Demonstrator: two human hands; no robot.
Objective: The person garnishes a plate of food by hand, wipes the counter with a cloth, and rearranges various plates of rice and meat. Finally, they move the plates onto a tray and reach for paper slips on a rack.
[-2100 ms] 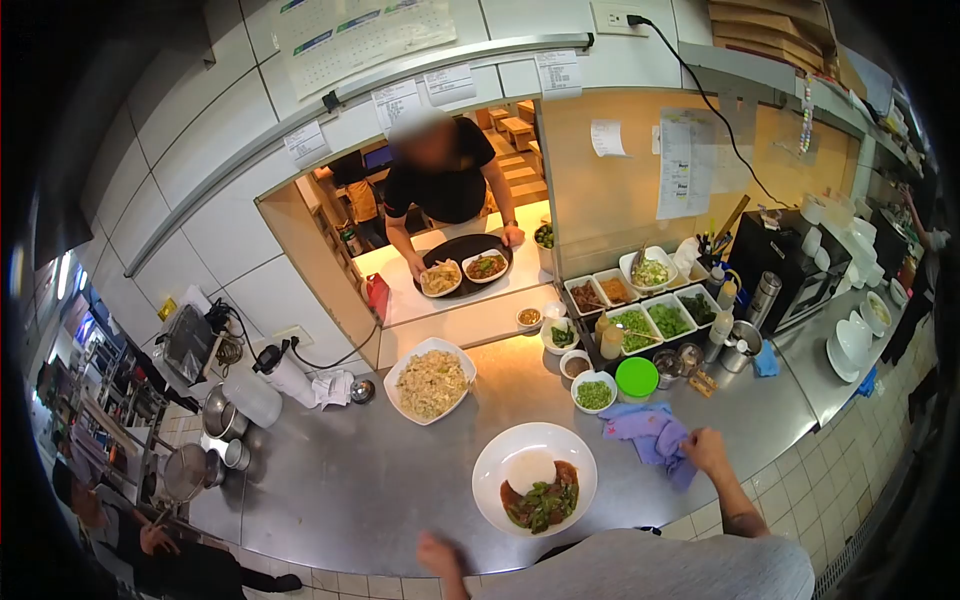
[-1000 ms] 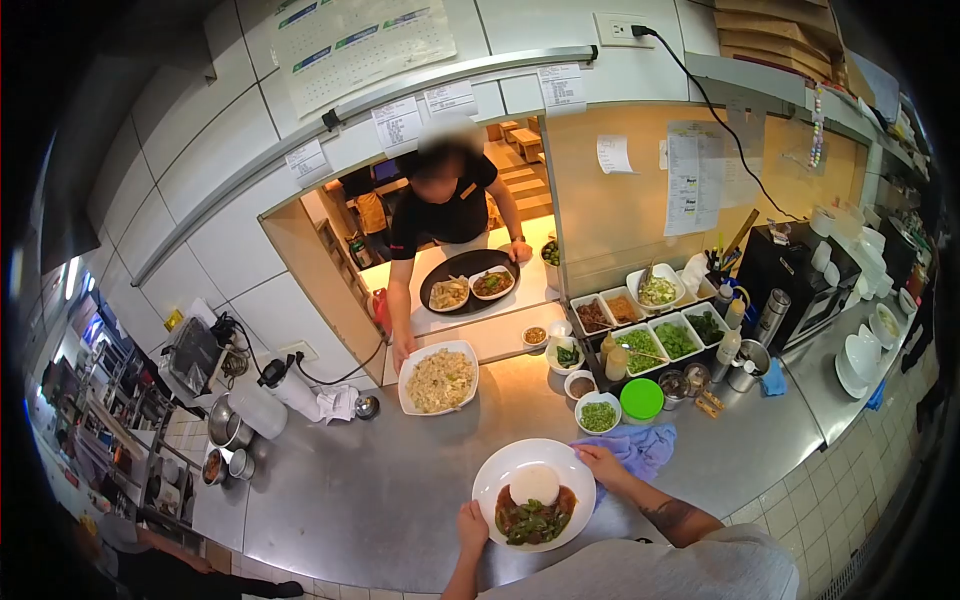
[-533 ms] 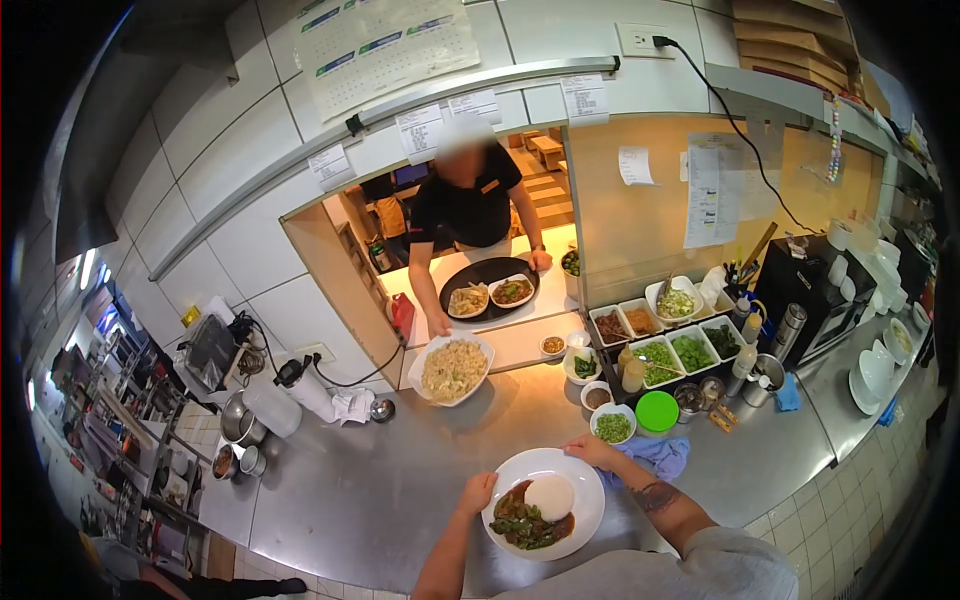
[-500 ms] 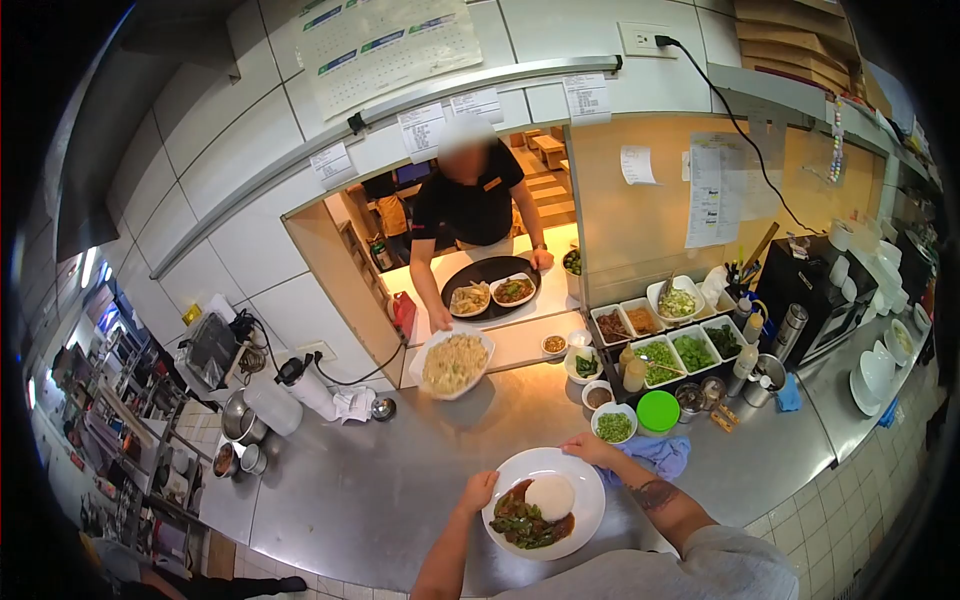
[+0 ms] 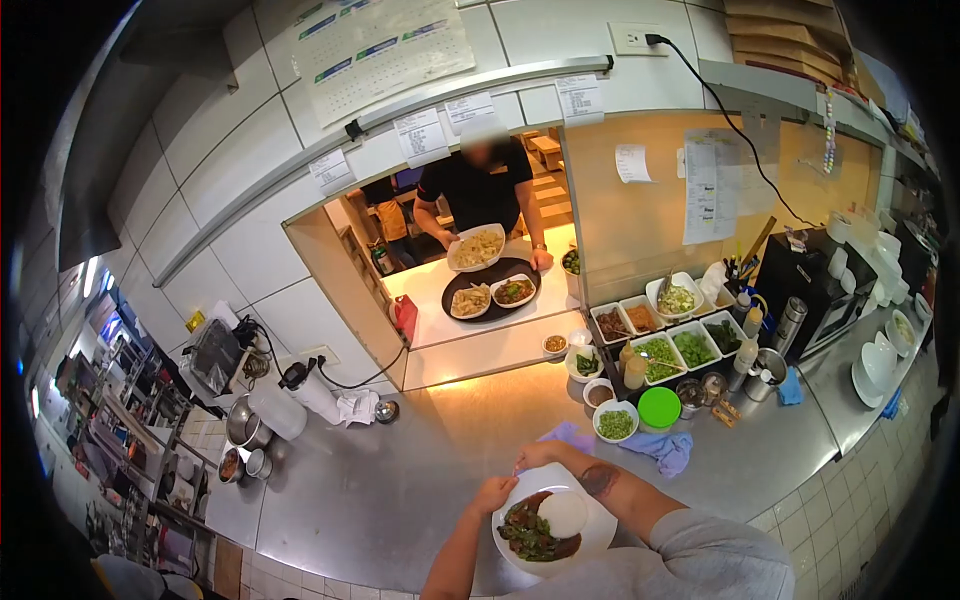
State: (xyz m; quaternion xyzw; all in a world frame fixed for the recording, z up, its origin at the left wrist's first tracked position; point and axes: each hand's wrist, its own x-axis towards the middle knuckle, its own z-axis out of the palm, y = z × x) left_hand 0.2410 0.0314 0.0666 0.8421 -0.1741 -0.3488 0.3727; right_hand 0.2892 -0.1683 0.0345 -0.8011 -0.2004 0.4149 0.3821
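A white plate (image 5: 597, 510) with a rice mound (image 5: 563, 515) and meat with greens in brown sauce (image 5: 525, 530) is near the counter's front edge. My left hand (image 5: 493, 495) is closed on its upper left rim. At the top rim, my right hand (image 5: 538, 456) pinches part of a purple-blue cloth (image 5: 572, 436), close to the left hand. The rest of the cloth lies on the steel behind my right forearm.
Across the pass window, a person in black (image 5: 480, 190) holds a bowl of food (image 5: 476, 248) over a dark tray (image 5: 457, 292) with two dishes. Topping containers (image 5: 692, 348), a green lid (image 5: 659, 408) and small bowls (image 5: 615, 421) stand at right. A bell (image 5: 386, 411) is at left.
My right hand has moved left from the plate's right rim to its top and now grips cloth. The person across has lifted the large bowl back over the tray.
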